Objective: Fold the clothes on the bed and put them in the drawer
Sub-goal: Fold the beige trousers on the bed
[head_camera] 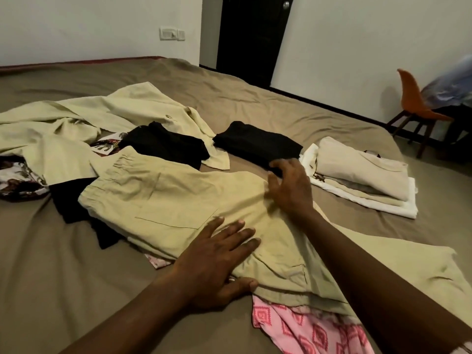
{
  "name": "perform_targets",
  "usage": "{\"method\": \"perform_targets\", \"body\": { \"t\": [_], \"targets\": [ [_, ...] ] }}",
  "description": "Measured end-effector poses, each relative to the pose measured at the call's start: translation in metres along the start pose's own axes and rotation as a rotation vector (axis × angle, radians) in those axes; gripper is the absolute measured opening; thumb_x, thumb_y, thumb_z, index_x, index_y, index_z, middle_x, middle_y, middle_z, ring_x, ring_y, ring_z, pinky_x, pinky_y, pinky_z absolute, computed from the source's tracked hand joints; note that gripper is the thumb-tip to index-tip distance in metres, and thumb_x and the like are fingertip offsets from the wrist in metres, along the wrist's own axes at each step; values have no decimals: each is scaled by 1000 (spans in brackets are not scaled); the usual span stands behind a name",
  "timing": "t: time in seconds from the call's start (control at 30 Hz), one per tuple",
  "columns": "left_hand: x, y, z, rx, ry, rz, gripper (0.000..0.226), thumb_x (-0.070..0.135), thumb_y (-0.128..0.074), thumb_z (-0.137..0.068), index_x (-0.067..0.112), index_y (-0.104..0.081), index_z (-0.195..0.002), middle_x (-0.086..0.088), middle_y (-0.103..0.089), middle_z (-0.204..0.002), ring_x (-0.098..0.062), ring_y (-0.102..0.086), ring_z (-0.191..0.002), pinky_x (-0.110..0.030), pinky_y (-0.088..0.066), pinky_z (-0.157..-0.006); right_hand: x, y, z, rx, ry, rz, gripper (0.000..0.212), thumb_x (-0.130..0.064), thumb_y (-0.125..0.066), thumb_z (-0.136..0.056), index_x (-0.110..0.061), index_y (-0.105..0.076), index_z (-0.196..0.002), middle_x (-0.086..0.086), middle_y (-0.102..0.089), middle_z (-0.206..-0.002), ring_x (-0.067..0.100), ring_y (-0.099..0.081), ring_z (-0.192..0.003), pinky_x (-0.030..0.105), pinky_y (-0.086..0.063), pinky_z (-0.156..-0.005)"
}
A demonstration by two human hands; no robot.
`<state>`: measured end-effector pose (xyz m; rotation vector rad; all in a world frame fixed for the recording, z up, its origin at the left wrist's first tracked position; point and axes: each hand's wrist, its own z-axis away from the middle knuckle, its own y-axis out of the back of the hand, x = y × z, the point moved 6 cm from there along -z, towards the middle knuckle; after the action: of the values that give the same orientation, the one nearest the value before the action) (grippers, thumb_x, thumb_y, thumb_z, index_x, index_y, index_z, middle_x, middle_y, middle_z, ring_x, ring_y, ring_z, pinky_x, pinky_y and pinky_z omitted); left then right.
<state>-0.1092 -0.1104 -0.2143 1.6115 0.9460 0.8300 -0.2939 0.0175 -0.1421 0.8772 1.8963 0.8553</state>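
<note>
Pink diamond-print cloth (306,328) crumpled nearest, half under soft khaki trousers (166,200) spread flat on the bed (51,290). Left hand (217,254) pressed on the trousers' near side, fingers straight and spread, gripping nothing. Right hand (288,185) at their far edge, fingers loosely bent; unclear whether pinching cloth. Right of the trousers, done: folded black garment (255,144), neat beige-and-white stack (362,180). Left, still loose: rumpled khaki shirt (63,129), black pieces (166,146), printed fabric (20,180). Probably under halfway; no drawer visible.
</note>
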Motion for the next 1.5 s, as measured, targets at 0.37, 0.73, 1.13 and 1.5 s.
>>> {"method": "perform_targets", "body": {
  "t": [0.37,0.73,1.13,1.5],
  "targets": [
    [-81,87,5,598,438,468,39,50,-49,-99,28,-68,-124,8,-72,-121,-12,-67,-111,-31,-52,-92,-55,-70,92,-383,270,108,86,-87,3,-86,-46,3,-162,-7,6,-173,18,13,-159,55,10,-125],
    [-232,4,-31,-35,853,102,74,72,-17,-100,29,-41,-156,-2,-26,-169,-25,-12,-158,-55,-8,-124,-25,-68,108,-348,4,-5,92,-92,-1,-81,-47,17,-159,-6,20,-171,16,24,-156,43,22,-122],
    [9,19,-31,171,227,75,59,62,-35,-95,26,-56,-137,-4,-45,-156,-25,-35,-150,-51,-29,-120,62,93,174,0,28,213,75,-67,-53,-82,-20,-55,-140,5,-54,-141,27,-50,-132,51,-35,-111],
    [90,-24,-62,-137,106,113,81,83,-21,-89,41,-25,-158,12,-23,-167,-9,-22,-152,-41,-13,-125,148,230,166,-48,-235,550,29,-32,-66,-84,-31,-61,-112,-1,-72,-97,26,-68,-93,38,-44,-87]
  ]
}}
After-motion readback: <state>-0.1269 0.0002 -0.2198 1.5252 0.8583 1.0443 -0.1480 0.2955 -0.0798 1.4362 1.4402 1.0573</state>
